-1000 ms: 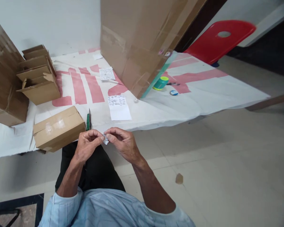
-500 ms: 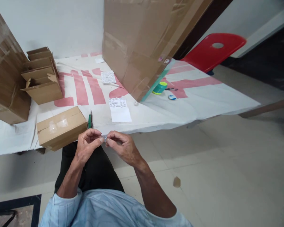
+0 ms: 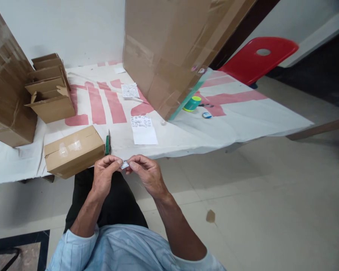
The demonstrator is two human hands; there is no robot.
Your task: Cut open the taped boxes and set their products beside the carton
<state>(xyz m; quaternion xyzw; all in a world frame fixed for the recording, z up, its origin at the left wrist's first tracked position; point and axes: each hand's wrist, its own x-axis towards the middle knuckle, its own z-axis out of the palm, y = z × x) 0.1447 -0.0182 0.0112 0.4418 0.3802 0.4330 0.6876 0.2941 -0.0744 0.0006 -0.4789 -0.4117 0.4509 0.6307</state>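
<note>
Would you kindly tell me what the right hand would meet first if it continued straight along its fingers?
Most likely the small white piece pinched by the left hand, with that hand just behind it; whether the right hand touches the piece now is unclear.

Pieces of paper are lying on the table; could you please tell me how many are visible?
3: a sheet with small grey outlines near the front, a speckled one behind it, and a small white one farther back beside the central cardboard box, which may hide others.
</note>
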